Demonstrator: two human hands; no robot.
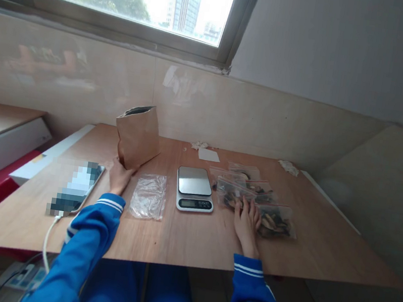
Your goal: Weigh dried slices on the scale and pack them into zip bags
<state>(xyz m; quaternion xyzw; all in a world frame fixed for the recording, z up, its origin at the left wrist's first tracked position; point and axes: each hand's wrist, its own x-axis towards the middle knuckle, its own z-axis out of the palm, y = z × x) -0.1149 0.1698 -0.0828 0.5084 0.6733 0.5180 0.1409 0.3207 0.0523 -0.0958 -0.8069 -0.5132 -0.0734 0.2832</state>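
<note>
A brown paper bag (138,137) stands a little tilted at the back left of the table, its top open. My left hand (119,178) grips its lower front corner; some fingertips are hidden behind the paper. My right hand (246,221) lies open, fingers somewhat apart, on a clear zip bag (228,197) of dark, dried-looking pieces. Beside that hand, a similar filled zip bag (277,221) lies flat, and several more overlap behind. Between my hands sits a white digital scale (196,190) with a bare metal plate. Flat clear plastic bags (148,196) lie left of it.
A phone (78,188) with a white charging cable (46,244) lies at the left. Behind the scale are a white paper piece (209,155) and crumpled scraps (199,145); another crumpled scrap (288,167) lies at the back right. The tiled wall (265,125) borders the table's far side.
</note>
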